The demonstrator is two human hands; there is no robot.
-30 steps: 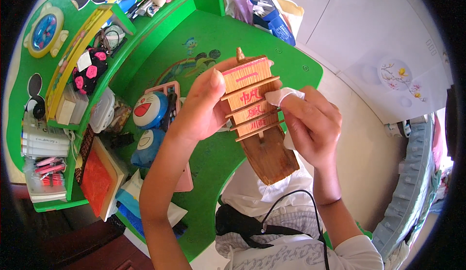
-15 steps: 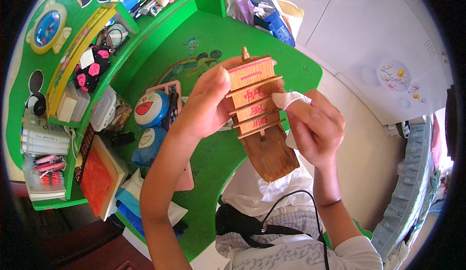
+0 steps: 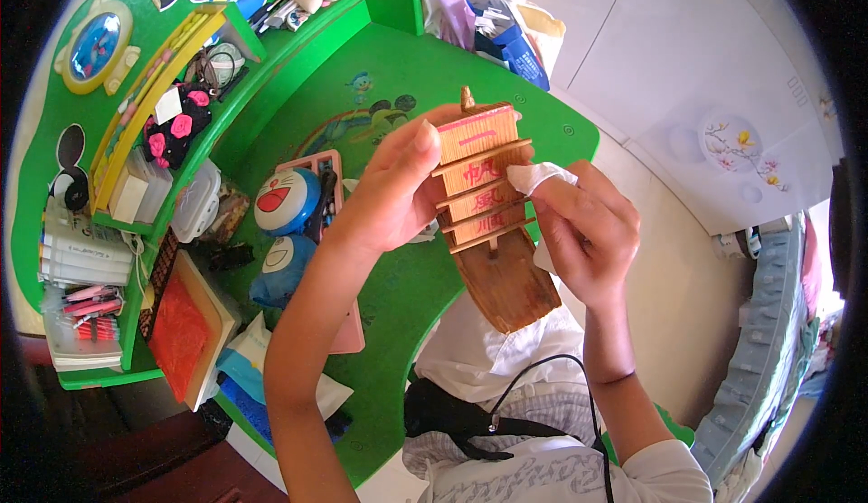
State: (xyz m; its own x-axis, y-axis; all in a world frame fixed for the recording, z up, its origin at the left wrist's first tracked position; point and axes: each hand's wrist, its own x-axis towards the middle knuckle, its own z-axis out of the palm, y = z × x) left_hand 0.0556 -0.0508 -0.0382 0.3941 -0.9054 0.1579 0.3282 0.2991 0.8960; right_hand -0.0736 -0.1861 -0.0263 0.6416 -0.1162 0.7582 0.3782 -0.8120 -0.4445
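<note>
A small wooden model sailboat [image 3: 512, 288] is held up above the desk's edge, its brown hull toward me and its slatted sail bearing red lettering. My left hand [image 3: 395, 187] grips it from the left, thumb up along the sail's edge, the other fingers hidden behind. Between the thumb and fingers of my right hand [image 3: 589, 232] is a folded white tissue [image 3: 541, 178]. The tissue's tip meets the right edge of the sail, near its middle slats.
Beneath is a green desk [image 3: 425, 78] with a curved front edge. A pink tray [image 3: 348, 327] and blue-and-white cartoon-faced items [image 3: 287, 200] lie left of my forearm. A shelf [image 3: 298, 65] of small things lines the left. Stuffed bags [image 3: 493, 24] stand beyond the desk's far corner.
The boat and my left hand have shifted slightly to the right in view. My right hand stays at the sail's right edge with the tissue.
</note>
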